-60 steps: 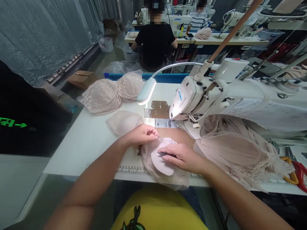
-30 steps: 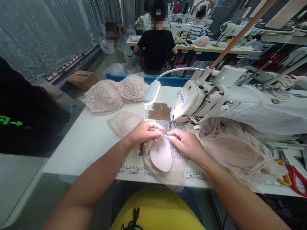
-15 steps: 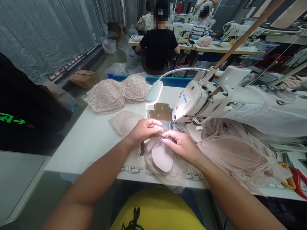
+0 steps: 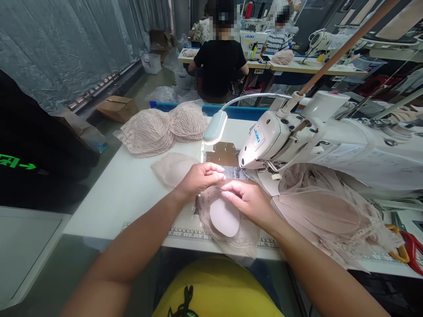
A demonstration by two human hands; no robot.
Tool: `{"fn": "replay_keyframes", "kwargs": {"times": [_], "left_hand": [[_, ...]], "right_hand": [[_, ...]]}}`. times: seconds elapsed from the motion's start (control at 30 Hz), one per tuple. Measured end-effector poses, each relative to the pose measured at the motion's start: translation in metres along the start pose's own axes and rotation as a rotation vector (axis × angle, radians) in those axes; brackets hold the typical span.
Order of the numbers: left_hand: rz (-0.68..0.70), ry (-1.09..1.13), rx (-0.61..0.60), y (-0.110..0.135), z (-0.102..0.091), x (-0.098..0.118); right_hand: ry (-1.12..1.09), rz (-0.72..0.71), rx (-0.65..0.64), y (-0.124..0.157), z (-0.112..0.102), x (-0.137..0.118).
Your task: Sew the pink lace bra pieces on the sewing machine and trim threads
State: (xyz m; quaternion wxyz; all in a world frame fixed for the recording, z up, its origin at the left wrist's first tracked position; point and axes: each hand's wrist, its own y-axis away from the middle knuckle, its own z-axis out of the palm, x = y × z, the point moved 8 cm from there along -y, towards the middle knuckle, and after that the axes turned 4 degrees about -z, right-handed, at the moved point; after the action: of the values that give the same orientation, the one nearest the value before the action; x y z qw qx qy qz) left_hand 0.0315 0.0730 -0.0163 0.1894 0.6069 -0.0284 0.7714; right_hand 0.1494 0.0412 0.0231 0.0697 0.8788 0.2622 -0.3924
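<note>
A pale pink lace bra cup piece [image 4: 224, 216] with a smooth oval pad lies at the table's front, over the printed ruler. My left hand [image 4: 205, 178] pinches its upper edge between thumb and fingers. Close beside it, my right hand [image 4: 243, 197] is closed on the same edge, thumb against fingers. The sewing machine [image 4: 264, 141] stands just beyond my right hand, its needle area partly hidden. Left of my left hand lies a sheer beige cup [image 4: 173, 168]. More beige mesh and lace [image 4: 324, 211] is heaped under the machine arm.
Stacked lace bra cups [image 4: 148, 130] sit at the table's back left. A lamp head [image 4: 215, 127] on a bent metal neck hangs over the work. Red-handled scissors [image 4: 412, 248] lie at the right edge. A person in black [image 4: 220, 66] sits ahead at another table.
The view has shifted very slightly. Both hands stay at the upper edge of the lace cup piece, with only small finger movement.
</note>
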Motion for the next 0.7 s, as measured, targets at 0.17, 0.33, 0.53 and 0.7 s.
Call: {"fn": "replay_keyframes", "kwargs": {"times": [0.17, 0.33, 0.53, 0.7], "left_hand": [[0.166, -0.260, 0.150, 0.003, -0.013, 0.025], [0.266, -0.856, 0.222, 0.025, 0.004, 0.049], [0.256, -1.521, -0.241, 0.055, 0.079, 0.001], [0.478, -1.624, -0.574, 0.056, 0.098, -0.013]], "right_hand": [[0.152, 0.124, 0.113, 0.017, -0.025, 0.033], [0.590, 0.275, 0.133, 0.031, -0.050, 0.083], [0.808, 0.201, 0.132, 0.034, -0.063, 0.091], [0.571, -0.042, 0.208, 0.034, -0.058, 0.056]]}}
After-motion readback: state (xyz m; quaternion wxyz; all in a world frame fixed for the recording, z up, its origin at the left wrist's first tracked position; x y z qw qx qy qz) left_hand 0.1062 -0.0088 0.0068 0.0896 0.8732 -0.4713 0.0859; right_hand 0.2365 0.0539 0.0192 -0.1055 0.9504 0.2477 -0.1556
